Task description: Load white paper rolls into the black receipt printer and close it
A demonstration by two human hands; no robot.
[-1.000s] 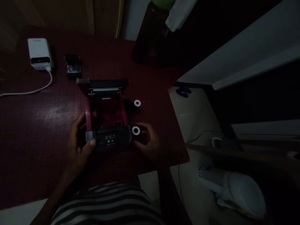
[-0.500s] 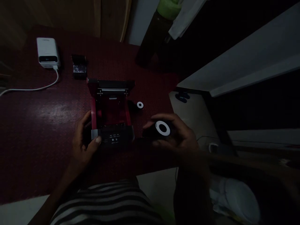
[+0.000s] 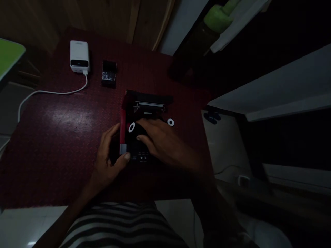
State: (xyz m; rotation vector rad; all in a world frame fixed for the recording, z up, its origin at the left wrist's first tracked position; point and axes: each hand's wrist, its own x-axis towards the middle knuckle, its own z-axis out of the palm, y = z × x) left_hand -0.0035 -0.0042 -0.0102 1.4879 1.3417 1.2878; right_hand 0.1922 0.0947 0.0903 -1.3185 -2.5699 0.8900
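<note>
A small red and black printer [image 3: 144, 103] sits with its lid open on the dark red table [image 3: 59, 137]. My left hand [image 3: 108, 155] grips its front left corner, thumb on the control panel. My right hand [image 3: 160, 141] is closed round a dark roll with a white core [image 3: 132, 127] and holds it over the printer's open bay. A second roll with a white core [image 3: 170, 122] lies on the table just right of the printer.
A white power bank [image 3: 79, 57] with a white cable [image 3: 51, 92] lies at the back left, a small dark box [image 3: 108, 73] beside it. A pale low cabinet [image 3: 222, 137] stands right of the table. The room is very dim.
My right hand has carried the dark roll from the right of the printer leftward into the open bay. My left hand stays on the printer's corner. The view has shifted left.
</note>
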